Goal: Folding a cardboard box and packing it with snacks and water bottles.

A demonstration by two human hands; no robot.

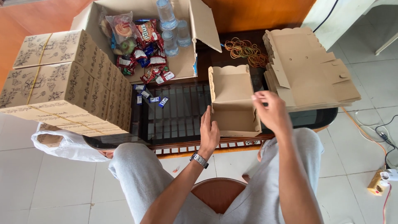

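A small brown cardboard box [232, 99] stands open on the glass table top, its lid flipped up toward the far side. My left hand [208, 132] presses flat against the box's left wall near the front corner; a wristwatch sits on that wrist. My right hand [270, 110] is at the box's right wall, fingers pinching its top edge. The inside of the box is empty.
A stack of flat unfolded boxes [309, 68] lies at the right, rubber bands [244, 49] behind it. Closed patterned boxes [62, 79] are stacked at the left. A big carton [203, 25] holds snack packets and water cups. Small candies [150, 96] lie on the glass.
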